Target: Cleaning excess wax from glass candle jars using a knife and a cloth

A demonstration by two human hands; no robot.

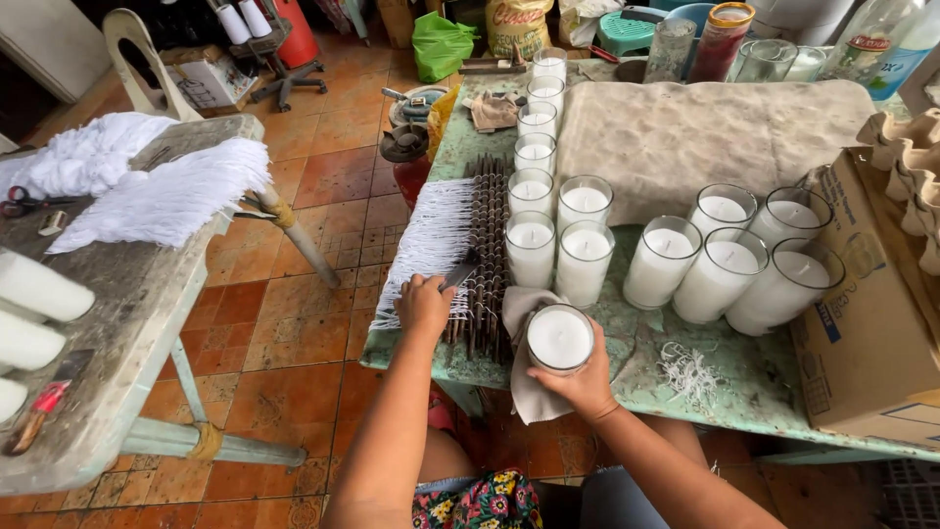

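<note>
Glass candle (pixel 560 339) — right hand (pixel 584 384) (palm-up) cupping.

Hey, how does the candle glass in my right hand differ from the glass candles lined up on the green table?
The candle glass sits in the right hand, over a grey cloth; the lined-up candles stand untouched on the green table. It is seen almost from above, and they show their sides. It is alone at the near edge; they stand in rows. All are clear glasses of white wax.

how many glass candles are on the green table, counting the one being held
14. Six in a column running back from the rack, two beside it, five in a cluster at right, one in the right hand. More may sit hidden among the far clutter.
</note>
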